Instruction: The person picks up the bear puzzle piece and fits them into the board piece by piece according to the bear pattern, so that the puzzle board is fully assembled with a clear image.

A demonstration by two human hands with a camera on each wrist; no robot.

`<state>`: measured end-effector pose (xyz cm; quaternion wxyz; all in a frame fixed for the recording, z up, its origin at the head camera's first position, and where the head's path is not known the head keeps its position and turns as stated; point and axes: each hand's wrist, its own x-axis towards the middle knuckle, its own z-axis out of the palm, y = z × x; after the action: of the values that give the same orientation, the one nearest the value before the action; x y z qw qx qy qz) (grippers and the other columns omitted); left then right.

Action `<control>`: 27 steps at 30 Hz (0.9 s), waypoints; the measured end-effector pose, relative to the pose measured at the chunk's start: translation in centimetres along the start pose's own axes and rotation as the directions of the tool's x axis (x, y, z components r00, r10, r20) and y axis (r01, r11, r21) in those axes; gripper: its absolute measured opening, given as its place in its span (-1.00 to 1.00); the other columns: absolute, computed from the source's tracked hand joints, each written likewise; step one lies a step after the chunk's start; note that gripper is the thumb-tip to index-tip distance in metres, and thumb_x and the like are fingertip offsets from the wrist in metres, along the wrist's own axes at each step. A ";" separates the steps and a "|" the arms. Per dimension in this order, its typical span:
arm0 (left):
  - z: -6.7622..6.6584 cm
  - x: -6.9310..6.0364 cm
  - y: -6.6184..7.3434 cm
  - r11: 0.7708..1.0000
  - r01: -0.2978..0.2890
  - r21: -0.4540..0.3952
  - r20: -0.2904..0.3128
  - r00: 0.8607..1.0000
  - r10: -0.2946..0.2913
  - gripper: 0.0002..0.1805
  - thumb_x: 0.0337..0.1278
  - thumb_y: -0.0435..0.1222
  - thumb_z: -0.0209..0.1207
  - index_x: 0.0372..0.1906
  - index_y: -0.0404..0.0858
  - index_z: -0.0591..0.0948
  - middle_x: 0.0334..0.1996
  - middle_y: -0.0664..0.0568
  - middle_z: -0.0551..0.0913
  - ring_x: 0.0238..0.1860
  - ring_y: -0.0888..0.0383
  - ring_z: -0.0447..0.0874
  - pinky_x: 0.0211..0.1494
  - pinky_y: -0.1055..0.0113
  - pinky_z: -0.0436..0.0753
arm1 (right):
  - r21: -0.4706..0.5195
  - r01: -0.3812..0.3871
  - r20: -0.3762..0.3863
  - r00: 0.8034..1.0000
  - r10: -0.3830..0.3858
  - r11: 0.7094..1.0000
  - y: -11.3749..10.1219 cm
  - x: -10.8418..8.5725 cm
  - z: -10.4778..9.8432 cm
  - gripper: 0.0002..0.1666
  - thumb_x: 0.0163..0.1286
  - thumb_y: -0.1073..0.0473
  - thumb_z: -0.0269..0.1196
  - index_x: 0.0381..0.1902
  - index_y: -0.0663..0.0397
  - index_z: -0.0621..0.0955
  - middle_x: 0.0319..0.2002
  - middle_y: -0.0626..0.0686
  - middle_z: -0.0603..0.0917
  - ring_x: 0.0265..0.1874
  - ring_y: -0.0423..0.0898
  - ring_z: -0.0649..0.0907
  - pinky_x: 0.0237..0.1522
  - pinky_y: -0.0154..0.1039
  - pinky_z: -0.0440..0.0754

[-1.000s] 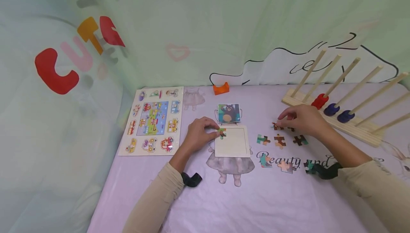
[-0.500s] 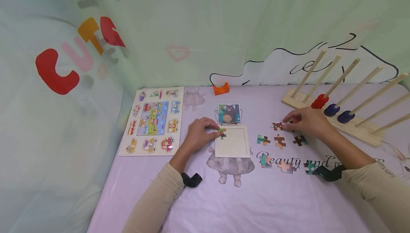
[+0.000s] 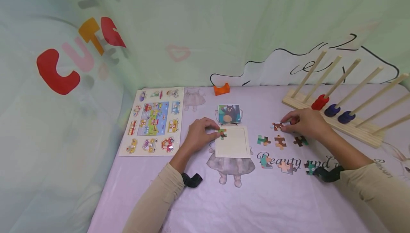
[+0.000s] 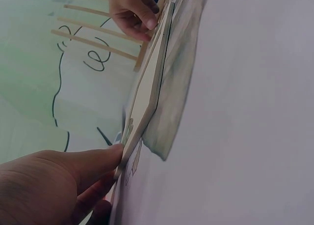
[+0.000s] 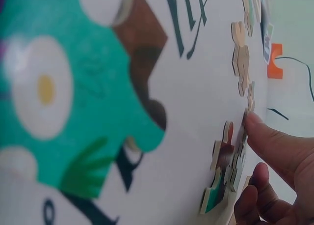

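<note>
My left hand [image 3: 201, 133] grips the upper left corner of a pale wooden puzzle tray [image 3: 235, 145], thumb on its side edge in the left wrist view. One jigsaw piece [image 3: 222, 133] lies inside that corner. At the right, my right hand [image 3: 309, 122] holds thumb and forefinger at the right edge of a brown bear-face puzzle piece [image 3: 277, 126]. Another piece is partly hidden under this hand. Loose puzzle pieces [image 3: 280, 142] lie in rows nearer me. A teal daisy piece [image 5: 44, 97] fills the near side of the right wrist view.
A bear picture card [image 3: 229, 114] lies behind the tray. An orange block [image 3: 221, 89] sits at the back edge. The vehicle puzzle board [image 3: 153, 119] is at the left. A wooden peg rack [image 3: 333, 117] with red and blue beads stands at the right.
My right hand has drawn back slightly to the right, uncovering more of the bear-face piece, with thumb and forefinger now at its right edge. The left hand stays at the tray corner.
</note>
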<state>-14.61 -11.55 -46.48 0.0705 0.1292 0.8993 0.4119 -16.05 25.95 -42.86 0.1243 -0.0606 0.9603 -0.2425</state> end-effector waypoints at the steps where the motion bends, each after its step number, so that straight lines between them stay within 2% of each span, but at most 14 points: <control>1: 0.0 0.0 0.0 1.000 -0.001 0.000 -0.001 1.000 0.001 -0.85 0.15 -0.21 0.44 -0.18 -0.10 0.78 -0.01 0.07 0.72 0.13 0.04 0.57 0.34 0.02 0.42 | 0.000 -0.001 0.000 1.000 0.001 1.000 0.0 0.0 0.0 -0.56 0.22 -0.01 0.51 -0.01 0.08 0.75 -0.46 0.03 0.56 -0.39 -0.01 0.47 -0.46 -0.22 0.36; 13: 0.0 0.0 -0.1 1.000 0.008 0.004 -0.005 1.000 -0.008 -0.86 0.14 -0.20 0.44 -0.19 -0.07 0.78 -0.01 0.09 0.72 0.10 0.06 0.57 0.29 0.06 0.44 | 0.020 0.001 -0.016 1.000 0.000 1.000 -0.3 -0.1 0.2 -0.61 0.22 0.05 0.52 -0.05 0.09 0.75 -0.39 0.07 0.54 -0.35 0.02 0.48 -0.44 -0.20 0.38; 20: 0.0 0.1 -0.1 1.000 0.003 -0.007 -0.005 1.000 -0.003 -0.85 0.13 -0.20 0.45 -0.19 -0.08 0.78 -0.01 0.08 0.72 0.10 0.06 0.58 0.29 0.05 0.44 | 0.027 0.007 -0.044 0.999 -0.006 1.000 -0.5 -0.2 0.1 -0.75 0.26 0.12 0.48 -0.13 0.06 0.74 -0.40 0.06 0.56 -0.35 0.02 0.50 -0.45 -0.20 0.42; 27: 0.0 0.0 -0.1 1.000 -0.003 -0.007 -0.004 1.000 0.003 -0.85 0.14 -0.20 0.44 -0.19 -0.10 0.78 -0.02 0.07 0.72 0.10 0.06 0.58 0.31 0.04 0.44 | 0.044 -0.015 -0.017 1.000 0.016 0.999 -0.8 -0.5 -0.5 -0.78 0.30 0.09 0.46 -0.17 0.06 0.74 -0.41 0.04 0.59 -0.33 0.03 0.50 -0.45 -0.22 0.44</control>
<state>-14.64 -11.56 -46.55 0.0685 0.1297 0.8978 0.4153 -15.68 25.53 -41.96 0.1190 -0.0484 0.9562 -0.2631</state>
